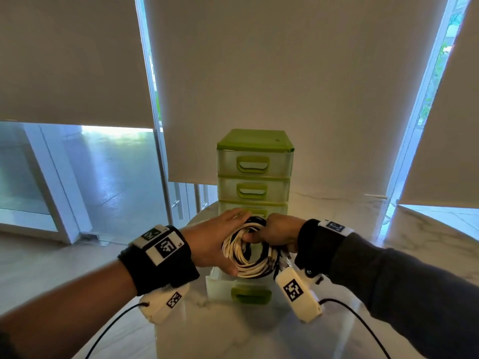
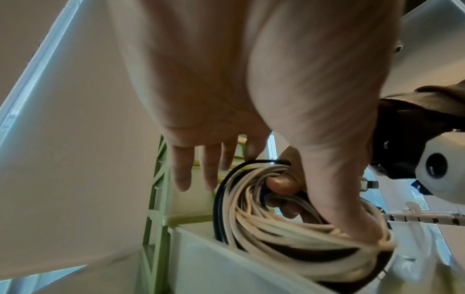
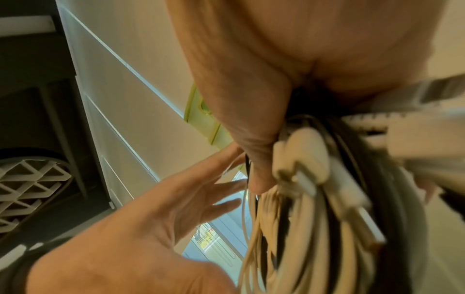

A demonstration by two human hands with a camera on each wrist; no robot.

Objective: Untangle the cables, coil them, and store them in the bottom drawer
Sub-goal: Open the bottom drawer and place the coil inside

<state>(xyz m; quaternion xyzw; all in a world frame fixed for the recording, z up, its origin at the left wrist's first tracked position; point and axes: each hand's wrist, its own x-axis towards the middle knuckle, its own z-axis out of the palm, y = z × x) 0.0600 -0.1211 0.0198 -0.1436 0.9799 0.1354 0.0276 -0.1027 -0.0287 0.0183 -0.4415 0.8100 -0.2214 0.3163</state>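
The right hand point(image 1: 278, 233) clenched the coil point(image 1: 248, 257) of white and black cables, its fingers point(image 2: 281, 184) hooked through the middle of the loop, as the left wrist view showed. The left hand point(image 1: 215, 242) lay flat against the coil's left side with straight fingers point(image 2: 181, 173), its thumb pressed on the lower strands; it wrapped nothing. Between the two hands the coil stood nearly on edge, its lower part sunk into the open bottom drawer point(image 1: 220, 286), which was pulled out below the grip. In the right wrist view a white plug point(image 3: 305, 159) hung just beside the right thumb, against the strands. Directly beyond the hands rose the green cabinet point(image 1: 255, 174), its upper drawers pushed in. The drawer's green handle point(image 1: 251, 294) showed below the coil, toward the person. Cabinet and drawer stood on a white marble table point(image 1: 427, 237). Each wrist wore a black band with a white camera.
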